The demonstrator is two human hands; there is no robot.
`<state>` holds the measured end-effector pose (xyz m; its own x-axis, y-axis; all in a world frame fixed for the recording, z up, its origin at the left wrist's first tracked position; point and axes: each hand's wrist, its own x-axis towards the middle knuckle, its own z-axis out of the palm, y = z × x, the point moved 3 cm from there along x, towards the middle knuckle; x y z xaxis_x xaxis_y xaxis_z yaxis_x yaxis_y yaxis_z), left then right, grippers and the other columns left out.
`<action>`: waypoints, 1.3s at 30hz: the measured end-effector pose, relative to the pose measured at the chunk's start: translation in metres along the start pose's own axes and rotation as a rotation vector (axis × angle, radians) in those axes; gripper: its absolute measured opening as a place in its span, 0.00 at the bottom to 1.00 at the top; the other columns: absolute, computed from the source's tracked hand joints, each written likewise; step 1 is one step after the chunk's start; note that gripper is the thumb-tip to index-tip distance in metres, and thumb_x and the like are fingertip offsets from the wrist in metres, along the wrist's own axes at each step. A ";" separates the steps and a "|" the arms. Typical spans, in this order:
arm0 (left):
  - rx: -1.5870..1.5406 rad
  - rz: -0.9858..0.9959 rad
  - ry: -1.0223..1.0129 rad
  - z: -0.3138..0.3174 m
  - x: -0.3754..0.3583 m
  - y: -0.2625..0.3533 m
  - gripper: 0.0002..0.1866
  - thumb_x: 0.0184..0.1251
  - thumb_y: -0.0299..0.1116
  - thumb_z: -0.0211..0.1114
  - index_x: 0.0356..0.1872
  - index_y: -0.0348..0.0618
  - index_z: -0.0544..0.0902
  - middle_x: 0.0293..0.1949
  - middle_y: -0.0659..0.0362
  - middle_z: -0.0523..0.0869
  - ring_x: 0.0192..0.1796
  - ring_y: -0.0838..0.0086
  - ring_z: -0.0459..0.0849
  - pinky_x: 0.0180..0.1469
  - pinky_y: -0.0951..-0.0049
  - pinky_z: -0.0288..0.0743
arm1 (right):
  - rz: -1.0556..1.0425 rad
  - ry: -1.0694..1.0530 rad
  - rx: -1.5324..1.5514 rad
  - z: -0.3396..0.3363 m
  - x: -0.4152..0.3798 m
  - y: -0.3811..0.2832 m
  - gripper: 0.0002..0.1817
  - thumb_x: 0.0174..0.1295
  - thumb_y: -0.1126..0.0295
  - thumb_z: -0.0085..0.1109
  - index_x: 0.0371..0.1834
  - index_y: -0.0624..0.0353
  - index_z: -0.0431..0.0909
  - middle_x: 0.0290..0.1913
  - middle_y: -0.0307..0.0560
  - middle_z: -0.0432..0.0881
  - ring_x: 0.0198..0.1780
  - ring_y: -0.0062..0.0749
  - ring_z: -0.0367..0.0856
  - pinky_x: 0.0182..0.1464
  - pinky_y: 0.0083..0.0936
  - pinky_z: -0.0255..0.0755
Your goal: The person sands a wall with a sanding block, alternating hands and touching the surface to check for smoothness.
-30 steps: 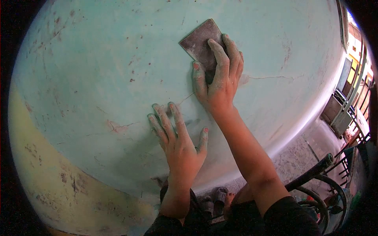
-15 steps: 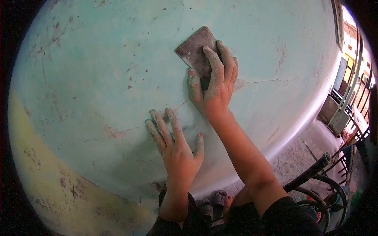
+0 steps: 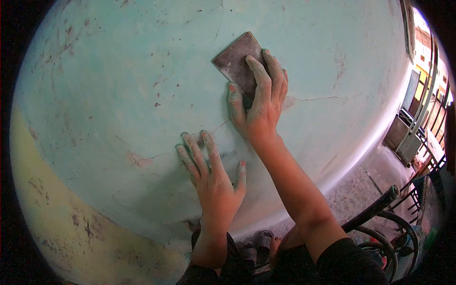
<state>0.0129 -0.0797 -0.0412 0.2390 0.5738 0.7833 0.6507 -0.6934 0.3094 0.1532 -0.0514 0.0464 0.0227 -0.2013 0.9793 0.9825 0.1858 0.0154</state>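
My right hand (image 3: 263, 97) grips a dark grey-brown square piece of sandpaper (image 3: 240, 54) between thumb and fingers, with the sheet lying flat against a pale green wall (image 3: 118, 57). One corner of it points up, and the palm covers its lower part. Lower and to the left, my left hand (image 3: 213, 178) rests on the same wall, fingers spread and nothing in it. Pale dust coats the fingers of both hands. A thin crack (image 3: 320, 98) runs rightward from beside my right hand.
Yellow paint (image 3: 61, 213) covers the wall's lower left, with dark scuffs. At the lower right stands a dark tubular frame with a padded end (image 3: 375, 206), near my right forearm. Slippers (image 3: 263, 240) are on the floor below. A barred opening (image 3: 432, 104) lies at far right.
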 end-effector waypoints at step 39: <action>-0.053 0.000 -0.034 -0.006 0.000 0.000 0.49 0.62 0.46 0.67 0.78 0.41 0.48 0.77 0.34 0.43 0.76 0.30 0.39 0.74 0.36 0.42 | 0.006 0.017 0.079 -0.005 0.010 0.006 0.45 0.47 0.64 0.73 0.71 0.58 0.61 0.64 0.57 0.70 0.65 0.54 0.68 0.69 0.61 0.52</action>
<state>0.0080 -0.0825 -0.0382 0.2638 0.5875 0.7650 0.6121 -0.7149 0.3379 0.1602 -0.0569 0.0549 0.0323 -0.2160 0.9759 0.9648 0.2618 0.0260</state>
